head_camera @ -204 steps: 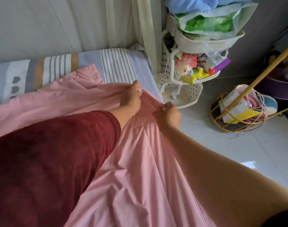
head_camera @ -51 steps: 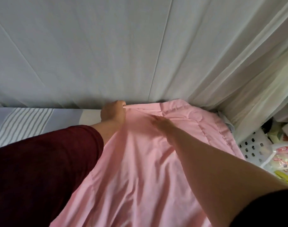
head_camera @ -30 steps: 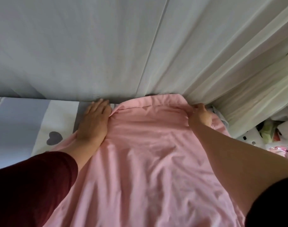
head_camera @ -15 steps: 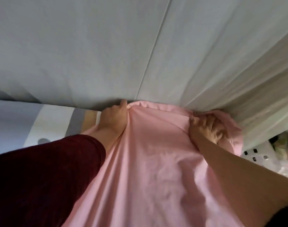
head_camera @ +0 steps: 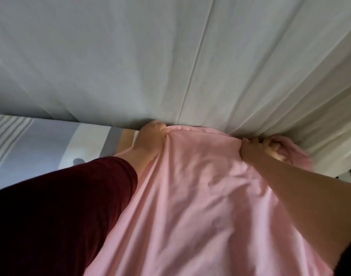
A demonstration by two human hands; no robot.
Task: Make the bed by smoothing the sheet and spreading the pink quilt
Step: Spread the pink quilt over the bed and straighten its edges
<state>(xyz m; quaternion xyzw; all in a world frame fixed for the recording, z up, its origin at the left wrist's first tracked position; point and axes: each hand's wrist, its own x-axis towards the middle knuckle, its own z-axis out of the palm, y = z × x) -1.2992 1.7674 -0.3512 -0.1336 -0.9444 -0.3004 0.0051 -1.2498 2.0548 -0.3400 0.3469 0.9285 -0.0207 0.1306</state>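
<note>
The pink quilt (head_camera: 200, 196) runs from the lower frame up to the far edge of the bed, stretched between my hands. My left hand (head_camera: 150, 138) grips the quilt's far edge against the hanging curtain, fingers curled into the fabric. My right hand (head_camera: 258, 149) grips a bunched fold of the quilt at its far right corner. The striped blue, white and tan sheet (head_camera: 51, 144) with a dark heart print shows bare to the left of the quilt. My dark red sleeve (head_camera: 57, 212) covers the lower left.
A pale grey-white curtain (head_camera: 150, 56) hangs along the far side of the bed and fills the upper frame. Its folds drape down at the right beside the quilt corner. A dark sliver of things past the bed shows at the right edge.
Half a second ago both hands held the quilt's far edge much as now; the view has shifted a little left. One second ago my left hand lay flat, now it grips.
</note>
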